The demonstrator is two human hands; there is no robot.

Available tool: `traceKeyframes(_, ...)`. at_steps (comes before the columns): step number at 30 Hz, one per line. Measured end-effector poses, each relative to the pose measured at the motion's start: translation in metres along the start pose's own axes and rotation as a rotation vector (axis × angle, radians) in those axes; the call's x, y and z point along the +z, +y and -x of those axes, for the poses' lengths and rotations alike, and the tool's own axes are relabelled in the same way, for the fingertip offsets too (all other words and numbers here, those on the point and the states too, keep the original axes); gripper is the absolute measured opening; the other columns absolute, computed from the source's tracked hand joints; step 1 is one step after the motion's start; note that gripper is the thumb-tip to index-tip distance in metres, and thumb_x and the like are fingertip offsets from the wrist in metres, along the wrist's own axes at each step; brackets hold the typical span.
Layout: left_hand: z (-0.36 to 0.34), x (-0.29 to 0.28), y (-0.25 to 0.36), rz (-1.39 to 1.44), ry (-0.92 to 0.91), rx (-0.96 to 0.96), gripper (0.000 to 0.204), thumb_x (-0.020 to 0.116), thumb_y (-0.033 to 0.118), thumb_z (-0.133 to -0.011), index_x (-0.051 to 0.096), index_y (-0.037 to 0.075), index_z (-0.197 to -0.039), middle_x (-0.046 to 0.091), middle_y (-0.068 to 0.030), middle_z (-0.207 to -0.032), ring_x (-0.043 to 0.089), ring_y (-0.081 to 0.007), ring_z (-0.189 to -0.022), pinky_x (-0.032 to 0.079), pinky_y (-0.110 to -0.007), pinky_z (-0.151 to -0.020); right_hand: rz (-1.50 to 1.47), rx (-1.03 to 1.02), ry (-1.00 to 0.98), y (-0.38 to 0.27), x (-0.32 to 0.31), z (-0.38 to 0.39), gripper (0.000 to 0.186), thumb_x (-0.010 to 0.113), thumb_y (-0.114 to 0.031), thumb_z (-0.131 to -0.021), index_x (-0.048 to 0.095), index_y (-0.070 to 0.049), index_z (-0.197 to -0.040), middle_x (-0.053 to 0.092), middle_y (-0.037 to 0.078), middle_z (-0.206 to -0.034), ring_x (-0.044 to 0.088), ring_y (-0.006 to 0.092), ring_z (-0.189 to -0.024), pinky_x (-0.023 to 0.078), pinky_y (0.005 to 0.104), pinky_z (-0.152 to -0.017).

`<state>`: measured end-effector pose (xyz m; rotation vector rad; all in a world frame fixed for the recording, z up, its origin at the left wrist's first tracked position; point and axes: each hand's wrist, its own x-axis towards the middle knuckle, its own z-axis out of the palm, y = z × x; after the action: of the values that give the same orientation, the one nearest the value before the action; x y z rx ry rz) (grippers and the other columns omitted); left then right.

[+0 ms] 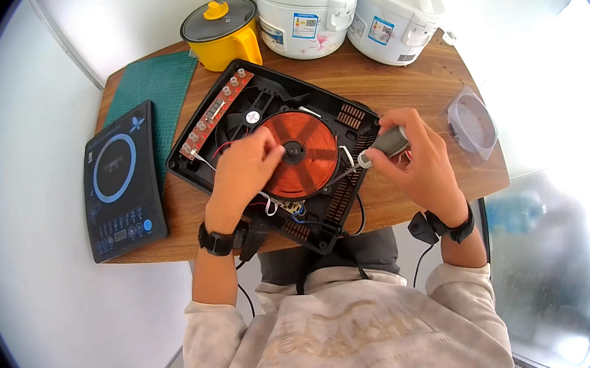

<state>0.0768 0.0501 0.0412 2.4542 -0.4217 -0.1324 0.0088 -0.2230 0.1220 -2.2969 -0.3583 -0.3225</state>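
An opened induction cooker base [341,78], black and set at a slant, lies in front of me with its copper coil [312,139] exposed. My right hand [419,167] grips the grey handle of a screwdriver [388,145]; its thin shaft slants down-left to the coil's lower right edge. Over the coil's left side, my left hand [246,167] is closed, fingertips curled close to the dark hub [294,151]. Whatever those fingers pinch, if anything, is hidden. A red circuit board [215,110] runs along the base's upper left side, beside a partly covered black fan [248,117].
The cooker's black glass top panel [122,180] lies at the left, partly over a green cutting mat [148,88]. A yellow pot [222,37] and two white rice cookers [309,10] line the back. At the right edge sits a clear plastic container [472,122].
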Motion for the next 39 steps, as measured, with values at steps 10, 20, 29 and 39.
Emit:
traceKeyframes(10, 0.051, 0.027, 0.031, 0.043, -0.037, 0.233, 0.014, 0.072, 0.018, -0.092, 0.065, 0.009, -0.1, 0.061, -0.0068, -0.081, 0.063, -0.0265, -0.073, 0.051, -0.038, -0.068, -0.008, -0.089, -0.059, 0.013, -0.003, -0.019, 0.039, 0.082, -0.015, -0.086, 0.057, -0.005, -0.114, 0.067, 0.011, -0.101, 0.068, 0.0203, -0.065, 0.057, 0.0315, -0.06)
traceKeyframes(20, 0.045, 0.038, 0.031, -0.113, 0.042, 0.329, 0.038, 0.082, 0.02, -0.083, 0.071, 0.018, -0.119, 0.06, -0.0041, -0.116, 0.062, -0.0259, -0.108, 0.053, -0.04, -0.088, 0.085, -0.173, -0.082, 0.018, -0.011, -0.014, 0.046, 0.086, -0.032, -0.084, 0.057, -0.009, -0.111, 0.068, 0.007, -0.088, 0.068, 0.0224, -0.062, 0.052, 0.0331, -0.053)
traceKeyframes(29, 0.039, 0.018, 0.035, 0.05, -0.037, 0.313, 0.032, 0.076, 0.018, -0.09, 0.074, 0.014, -0.121, 0.06, -0.011, -0.135, 0.055, -0.0344, -0.127, 0.043, -0.047, -0.11, -0.137, -0.169, -0.155, 0.006, 0.001, -0.024, 0.049, 0.09, -0.028, -0.08, 0.059, -0.007, -0.111, 0.069, 0.007, -0.092, 0.067, 0.0184, -0.066, 0.055, 0.0286, -0.062)
traceKeyframes(39, 0.014, 0.03, 0.016, -0.098, -0.033, 0.388, 0.045, 0.078, 0.034, -0.09, 0.07, 0.021, -0.132, 0.048, -0.0177, -0.156, 0.041, -0.0382, -0.147, 0.037, -0.046, -0.119, -0.155, -0.205, -0.155, 0.0, 0.009, -0.029, 0.042, 0.082, -0.015, -0.087, 0.055, -0.007, -0.119, 0.068, 0.009, -0.088, 0.066, 0.0202, -0.066, 0.055, 0.0314, -0.062)
